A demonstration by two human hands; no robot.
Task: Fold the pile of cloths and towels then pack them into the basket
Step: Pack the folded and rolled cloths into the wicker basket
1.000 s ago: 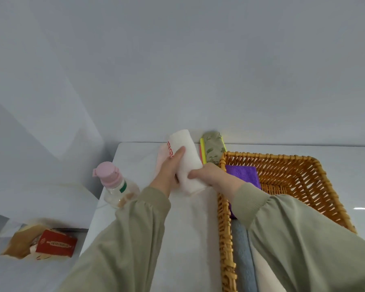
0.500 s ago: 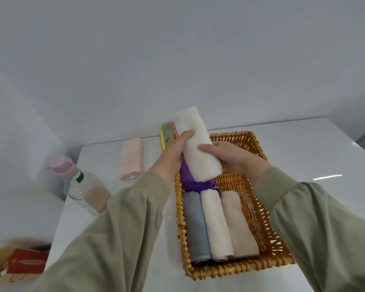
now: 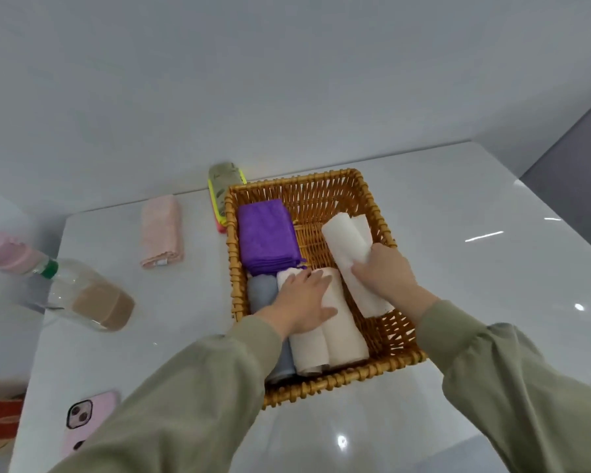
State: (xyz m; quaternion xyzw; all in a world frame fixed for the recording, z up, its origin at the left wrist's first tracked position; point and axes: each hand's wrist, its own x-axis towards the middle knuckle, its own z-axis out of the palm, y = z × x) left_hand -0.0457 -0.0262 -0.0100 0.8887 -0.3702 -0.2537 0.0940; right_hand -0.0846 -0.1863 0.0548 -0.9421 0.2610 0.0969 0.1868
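From the head view, gripping the white rolled towel (image 3: 345, 240) with the right hand (image 3: 384, 274) in the basket's (image 3: 338, 380) open right side, its long axis running near-to-far just beside the packed rolls (image 3: 345, 339), and pressing those down with the straight-fingered left hand (image 3: 307, 302).

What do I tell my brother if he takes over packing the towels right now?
Left hand: flat on the cream rolls in the basket.
Right hand: grips the white roll, which lies slanted in the basket's right side.
Done: purple cloth, grey roll and cream rolls are packed.
Left: settle and release the white roll, then pack the pink cloth and green roll, both outside the basket on the table.
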